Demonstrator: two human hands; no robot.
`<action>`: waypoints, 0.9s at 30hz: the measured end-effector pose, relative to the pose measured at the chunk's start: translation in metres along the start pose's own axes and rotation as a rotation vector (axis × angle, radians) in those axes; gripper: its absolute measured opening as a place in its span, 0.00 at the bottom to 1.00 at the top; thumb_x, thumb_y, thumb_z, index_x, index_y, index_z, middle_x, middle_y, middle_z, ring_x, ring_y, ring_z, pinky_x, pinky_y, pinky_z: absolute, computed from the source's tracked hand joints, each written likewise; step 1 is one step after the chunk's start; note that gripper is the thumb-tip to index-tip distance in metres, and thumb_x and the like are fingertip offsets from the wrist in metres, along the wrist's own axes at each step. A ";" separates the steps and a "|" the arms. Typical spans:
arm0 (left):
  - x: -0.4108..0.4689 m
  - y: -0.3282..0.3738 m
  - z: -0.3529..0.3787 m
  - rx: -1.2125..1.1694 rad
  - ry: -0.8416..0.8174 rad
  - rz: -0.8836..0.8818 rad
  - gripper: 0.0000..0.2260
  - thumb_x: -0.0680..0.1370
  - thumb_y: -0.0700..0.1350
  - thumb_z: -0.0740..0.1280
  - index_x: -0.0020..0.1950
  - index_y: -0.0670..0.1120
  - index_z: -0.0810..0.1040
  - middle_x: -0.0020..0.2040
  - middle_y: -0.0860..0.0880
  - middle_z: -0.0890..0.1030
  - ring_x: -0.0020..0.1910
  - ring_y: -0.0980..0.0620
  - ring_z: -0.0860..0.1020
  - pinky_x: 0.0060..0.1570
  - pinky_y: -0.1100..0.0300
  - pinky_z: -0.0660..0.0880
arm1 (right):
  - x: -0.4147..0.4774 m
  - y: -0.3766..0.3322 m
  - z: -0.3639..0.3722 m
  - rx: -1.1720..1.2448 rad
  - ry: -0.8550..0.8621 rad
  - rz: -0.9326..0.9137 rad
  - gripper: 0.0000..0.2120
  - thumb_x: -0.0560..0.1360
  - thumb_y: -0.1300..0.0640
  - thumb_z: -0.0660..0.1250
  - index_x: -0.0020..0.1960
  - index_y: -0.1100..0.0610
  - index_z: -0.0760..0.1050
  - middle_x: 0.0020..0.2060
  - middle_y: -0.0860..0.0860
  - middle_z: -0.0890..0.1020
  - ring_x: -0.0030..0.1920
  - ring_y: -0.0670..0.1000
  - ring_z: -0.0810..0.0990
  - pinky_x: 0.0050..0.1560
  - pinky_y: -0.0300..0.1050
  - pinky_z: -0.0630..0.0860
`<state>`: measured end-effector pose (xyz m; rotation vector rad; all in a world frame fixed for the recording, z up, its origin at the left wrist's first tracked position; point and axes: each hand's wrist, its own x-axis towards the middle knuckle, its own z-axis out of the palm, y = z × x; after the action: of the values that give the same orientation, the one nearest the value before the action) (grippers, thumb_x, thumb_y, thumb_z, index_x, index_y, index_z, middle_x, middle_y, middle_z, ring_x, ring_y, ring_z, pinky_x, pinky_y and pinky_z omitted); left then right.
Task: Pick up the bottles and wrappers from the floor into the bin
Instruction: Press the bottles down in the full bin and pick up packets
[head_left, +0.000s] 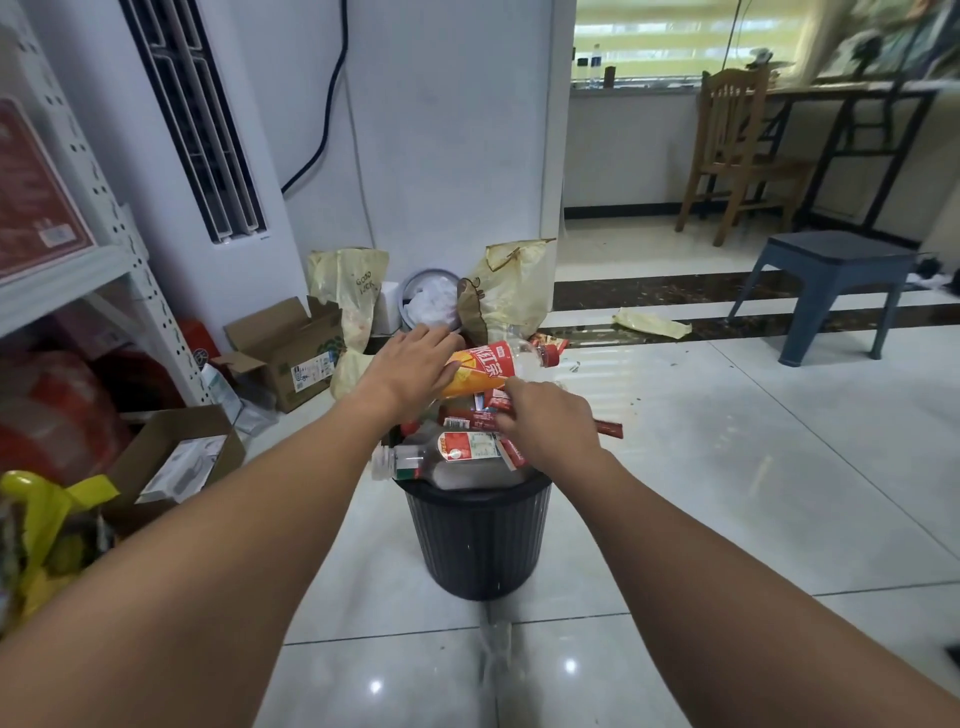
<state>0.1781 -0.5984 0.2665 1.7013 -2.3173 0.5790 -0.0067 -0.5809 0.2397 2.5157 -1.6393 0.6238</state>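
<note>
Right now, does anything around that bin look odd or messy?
Yes. The black bin is overfull: litter heaps above its rim, and a clear bottle juts out sideways over its left edge. A crumpled yellow wrapper also lies on the floor by the blue stool.

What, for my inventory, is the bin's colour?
The bin is black, vertically ribbed; head view.

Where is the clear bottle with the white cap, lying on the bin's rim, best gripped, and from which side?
Grip the neck just behind the white cap, coming from the left. The clear bottle lies on its side, neck and cap poking past the bin rim there, free; red wrappers, pinched by the right hand, partly cover its body. The left hand holds the orange-label bottle.
</note>
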 end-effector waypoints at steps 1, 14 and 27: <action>-0.001 -0.001 -0.002 -0.010 0.011 -0.007 0.14 0.81 0.50 0.55 0.64 0.46 0.69 0.61 0.48 0.73 0.58 0.48 0.70 0.57 0.53 0.67 | 0.002 -0.004 0.000 0.007 -0.008 -0.013 0.14 0.77 0.46 0.61 0.58 0.53 0.71 0.50 0.53 0.81 0.49 0.54 0.79 0.44 0.48 0.73; 0.002 -0.013 0.003 -0.017 0.036 -0.031 0.13 0.81 0.48 0.55 0.64 0.46 0.69 0.59 0.48 0.73 0.57 0.48 0.70 0.56 0.53 0.66 | 0.036 -0.027 0.032 -0.018 -0.111 -0.188 0.16 0.79 0.53 0.59 0.65 0.58 0.66 0.62 0.56 0.74 0.61 0.56 0.70 0.60 0.50 0.67; 0.012 -0.013 0.009 -0.053 0.072 -0.066 0.14 0.82 0.47 0.54 0.64 0.44 0.70 0.60 0.46 0.73 0.58 0.46 0.70 0.55 0.53 0.66 | 0.040 -0.025 0.058 -0.044 -0.039 -0.276 0.18 0.79 0.46 0.61 0.63 0.56 0.67 0.59 0.54 0.74 0.60 0.54 0.70 0.58 0.49 0.68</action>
<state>0.1875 -0.6163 0.2657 1.6974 -2.1990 0.5522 0.0469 -0.6208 0.2054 2.6686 -1.2657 0.5057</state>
